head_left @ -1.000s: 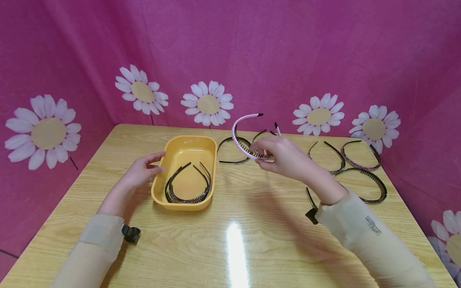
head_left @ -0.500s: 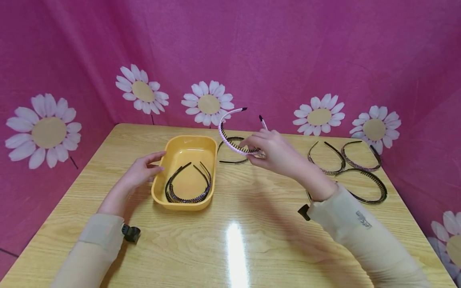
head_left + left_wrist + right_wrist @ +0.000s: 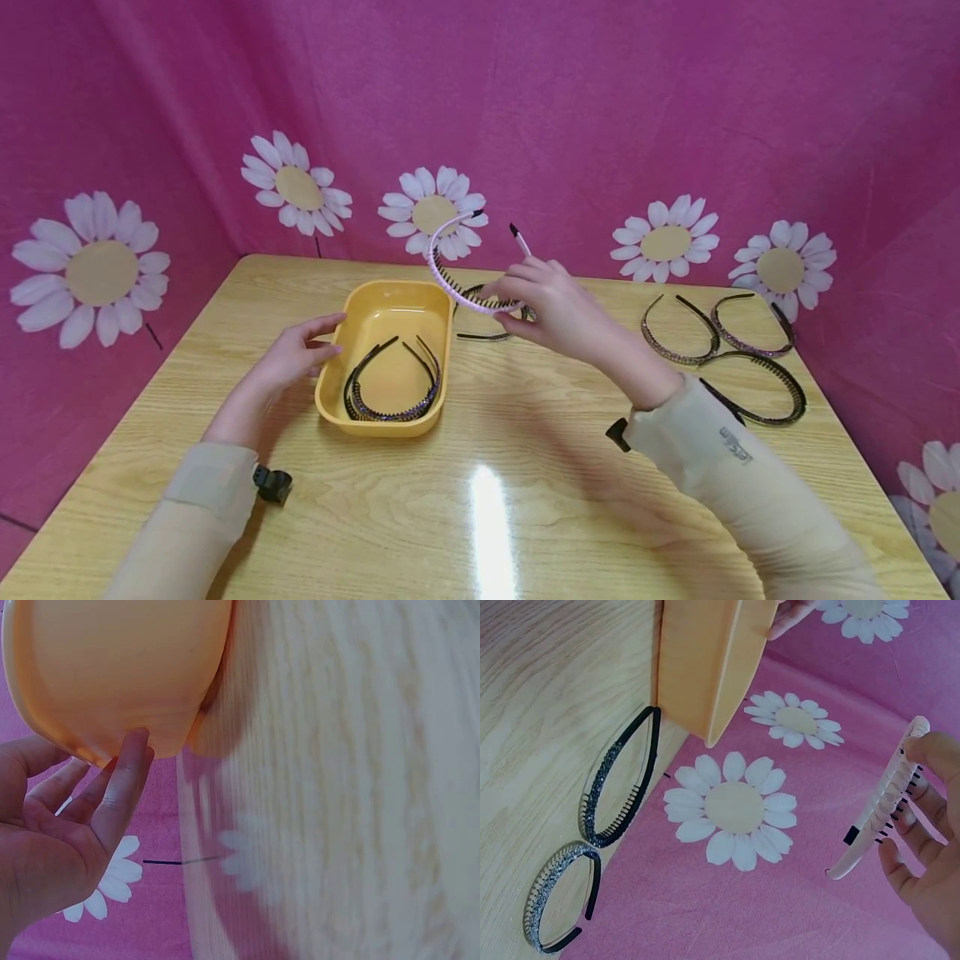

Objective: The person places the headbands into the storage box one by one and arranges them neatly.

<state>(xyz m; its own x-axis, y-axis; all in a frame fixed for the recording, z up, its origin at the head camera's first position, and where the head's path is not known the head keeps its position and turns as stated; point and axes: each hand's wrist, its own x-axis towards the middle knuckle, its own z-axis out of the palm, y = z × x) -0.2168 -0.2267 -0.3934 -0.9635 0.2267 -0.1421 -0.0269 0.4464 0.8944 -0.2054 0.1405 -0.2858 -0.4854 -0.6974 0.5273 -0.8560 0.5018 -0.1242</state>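
My right hand (image 3: 555, 308) pinches a pale pink headband (image 3: 437, 271) with black tips and dark inner teeth, lifted above the table right of the yellow tray (image 3: 321, 400). In the right wrist view thumb and fingers hold the pink headband (image 3: 889, 787) along its toothed band, its ends pointing away from the palm. My left hand (image 3: 294, 358) touches the tray's left side; the left wrist view has its extended fingers (image 3: 124, 780) against the outer wall. Inside the tray, toward its near end, lie several dark headbands (image 3: 397, 417), some with purple glitter.
Dark headbands (image 3: 483, 337) lie partly hidden behind the right hand, right of the tray. Several more, glittery and black, form a group at the table's right: one brown glitter headband (image 3: 678, 358) and a black toothed headband (image 3: 799, 396). A pink flowered cloth (image 3: 555, 125) hangs behind.
My right hand has moved left with the pink headband, bringing it nearer the tray and slightly higher. My left hand and the tray stay in place.
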